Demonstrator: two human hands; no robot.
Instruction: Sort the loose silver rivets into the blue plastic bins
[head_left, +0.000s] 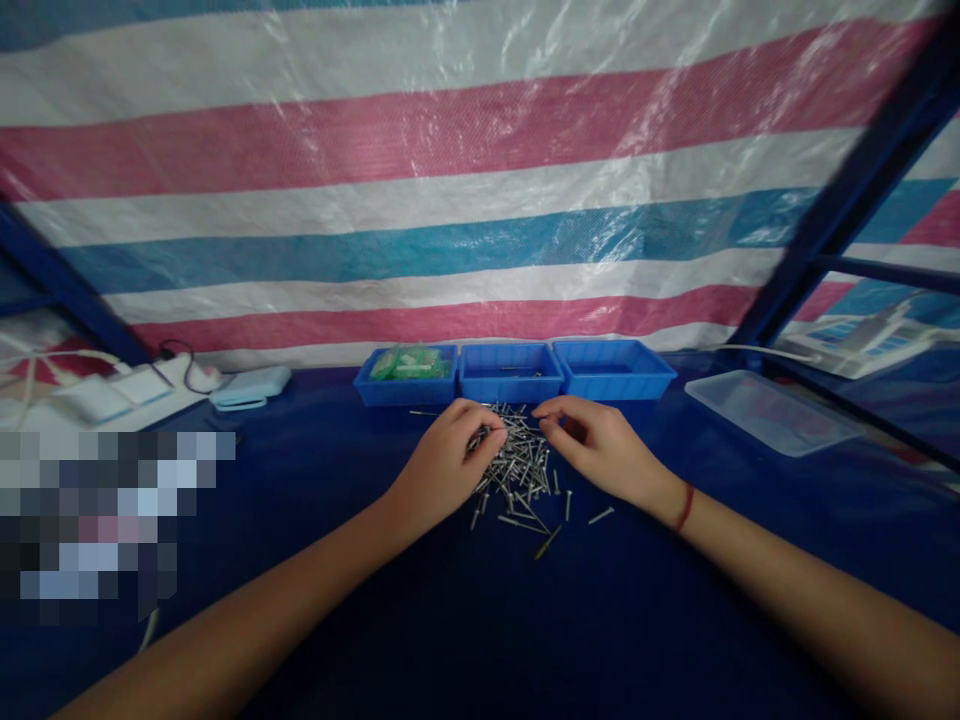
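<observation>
A heap of silvery metal fasteners (525, 470) lies on the dark blue table; long thin shanks with small heads look like pop rivets and screws. My left hand (454, 455) rests at the heap's left side, fingers curled and thumb drawn in towards the forefinger. Over the right side is my right hand (604, 445), its thumb and forefinger close together at the heap's edge. Whatever either pinch holds is too small to make out. One brass-coloured fastener (547, 543) lies apart at the front, near a few loose silvery ones.
Behind the heap stand three blue bins: the left bin (361, 385) holds a green packet (409, 362), the middle bin (510, 388) a few fasteners. A translucent lid (772, 410) lies right. Power strips (135, 390) and a light-blue case (250, 388) sit left.
</observation>
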